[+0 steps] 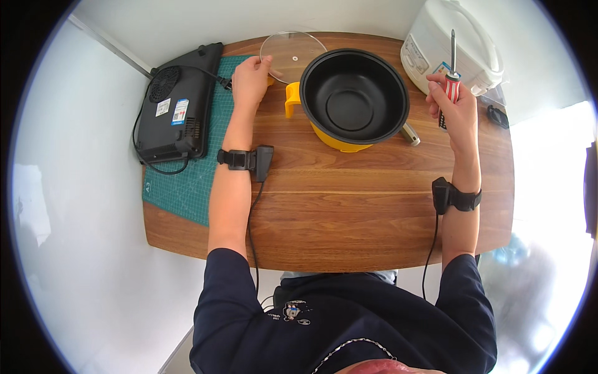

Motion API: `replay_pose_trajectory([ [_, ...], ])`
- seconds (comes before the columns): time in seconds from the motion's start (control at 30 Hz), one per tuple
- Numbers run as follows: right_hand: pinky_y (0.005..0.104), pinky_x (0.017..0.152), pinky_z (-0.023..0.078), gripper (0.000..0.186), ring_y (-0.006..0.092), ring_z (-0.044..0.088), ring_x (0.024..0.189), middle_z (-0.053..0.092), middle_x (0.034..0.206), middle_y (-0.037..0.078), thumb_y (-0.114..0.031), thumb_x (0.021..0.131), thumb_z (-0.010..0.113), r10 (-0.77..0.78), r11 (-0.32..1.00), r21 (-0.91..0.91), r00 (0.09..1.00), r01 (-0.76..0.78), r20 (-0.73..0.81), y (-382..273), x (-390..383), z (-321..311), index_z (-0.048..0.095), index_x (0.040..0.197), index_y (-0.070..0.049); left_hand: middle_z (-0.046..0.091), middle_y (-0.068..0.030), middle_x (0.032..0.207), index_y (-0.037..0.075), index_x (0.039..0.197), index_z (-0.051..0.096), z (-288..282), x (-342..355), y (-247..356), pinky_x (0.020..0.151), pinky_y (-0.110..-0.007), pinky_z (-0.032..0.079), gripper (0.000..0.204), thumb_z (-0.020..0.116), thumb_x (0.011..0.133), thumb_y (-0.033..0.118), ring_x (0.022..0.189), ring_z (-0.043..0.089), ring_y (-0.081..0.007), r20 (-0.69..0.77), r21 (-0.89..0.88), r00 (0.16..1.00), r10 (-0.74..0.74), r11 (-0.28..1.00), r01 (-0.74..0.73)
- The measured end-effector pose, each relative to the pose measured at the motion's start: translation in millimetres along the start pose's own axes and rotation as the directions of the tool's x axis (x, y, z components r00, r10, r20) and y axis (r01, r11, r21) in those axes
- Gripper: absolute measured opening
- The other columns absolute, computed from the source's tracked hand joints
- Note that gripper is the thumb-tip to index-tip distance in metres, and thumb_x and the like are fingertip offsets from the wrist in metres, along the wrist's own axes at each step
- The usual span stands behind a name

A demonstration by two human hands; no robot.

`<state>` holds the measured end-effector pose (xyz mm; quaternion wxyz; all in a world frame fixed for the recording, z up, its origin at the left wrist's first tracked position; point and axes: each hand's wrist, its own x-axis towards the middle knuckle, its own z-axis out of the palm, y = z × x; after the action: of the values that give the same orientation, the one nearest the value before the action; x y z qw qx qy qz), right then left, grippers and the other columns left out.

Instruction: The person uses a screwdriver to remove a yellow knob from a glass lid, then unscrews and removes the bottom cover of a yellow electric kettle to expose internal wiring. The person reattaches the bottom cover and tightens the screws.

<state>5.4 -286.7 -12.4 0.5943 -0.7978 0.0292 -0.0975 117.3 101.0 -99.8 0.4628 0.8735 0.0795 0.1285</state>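
Observation:
At the far left of the table, my left hand (249, 84) is closed at the near left rim of a clear glass lid (305, 47), thumb over its edge. A small yellow piece shows beside those fingers, partly hidden. The lid has a small pale ring at its centre and no knob on the side I see. On the right, my right hand (458, 109) grips a screwdriver (453, 78) by its red, white and black handle, shaft pointing away from me. Between the hands stands a black-lined pot (352, 103) with a yellow outside and a yellow side handle (292, 100).
An upturned black induction cooker (176, 115) with its cord lies on a green cutting mat (180, 190) at the left. A white rice cooker (430, 53) stands at the back right, with a small black object (498, 116) near it. A grey handle (410, 134) sticks out by the pot.

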Motion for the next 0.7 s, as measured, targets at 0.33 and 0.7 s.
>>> replay_pose_trajectory([
  [0.33,0.0237,0.057,0.048,0.024,0.0067,0.059,0.061,0.068,0.077,0.001,-0.022,0.097,0.072,-0.003,1.000,-0.025,1.000,0.003,0.023,5.1,3.8,-4.9,0.074,0.112,-0.003,0.079,-0.0122,0.095,0.007,0.107,0.079,-14.2,-1.7,1.3,0.083,-0.044,0.056,0.040,0.065,0.098,0.044,0.096,0.074,-0.0326,-0.091,0.367,0.995,0.030,0.930,0.005],
  [0.7,0.0357,0.061,0.050,0.025,0.0207,0.064,0.062,0.065,0.069,0.012,-0.025,0.093,0.072,-0.070,0.814,-0.563,0.987,0.140,0.144,21.5,20.1,-38.5,0.073,0.098,0.000,0.078,-0.0122,0.108,0.012,0.126,0.074,-8.5,-8.8,2.5,0.088,-0.048,0.059,0.046,0.069,0.095,0.045,0.104,0.073,-0.0361,-0.098,0.584,0.993,0.069,0.811,0.001],
])
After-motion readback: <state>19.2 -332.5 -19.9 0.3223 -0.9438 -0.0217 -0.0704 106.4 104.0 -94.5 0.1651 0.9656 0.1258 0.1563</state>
